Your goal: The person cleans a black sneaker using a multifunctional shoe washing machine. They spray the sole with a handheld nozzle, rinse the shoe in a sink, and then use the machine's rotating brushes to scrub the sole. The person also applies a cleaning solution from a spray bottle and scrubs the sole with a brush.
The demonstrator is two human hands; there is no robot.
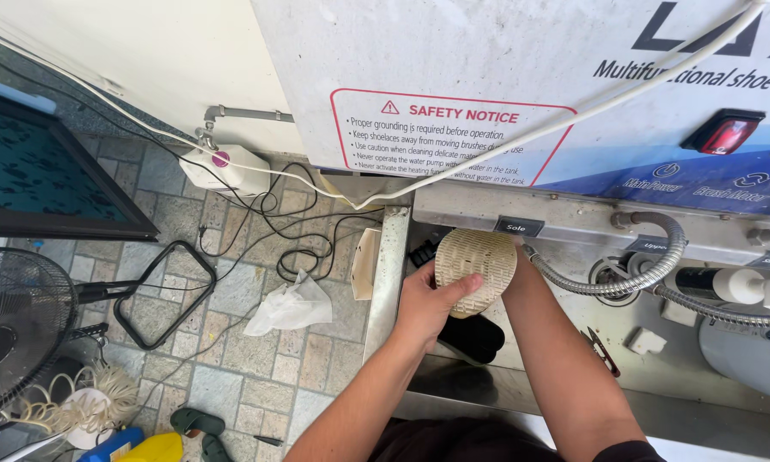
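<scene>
While the shoe [476,268] is pressed sole-outward against the slot at the left end of the machine [522,51], the left hand [427,301] wraps its heel end, thumb lying across the cream patterned sole and fingers closed round the dark upper; the right hand is hidden behind the shoe, so whether it grips or only steadies cannot be told, though its forearm [556,359] runs up to the toe side. A dark brush [421,252] shows just left of the shoe, close to the left knuckles; should that brush turn, fingers so near could be caught, or the shoe might twist out of a one-sided hold. A steel hose [650,275] curls just right of the forearm; an elbow shifting could snag it. Loose cables [291,231] trail over the paving [231,376] beside the wet tray [391,282]; water reaching them would be a hazard.
</scene>
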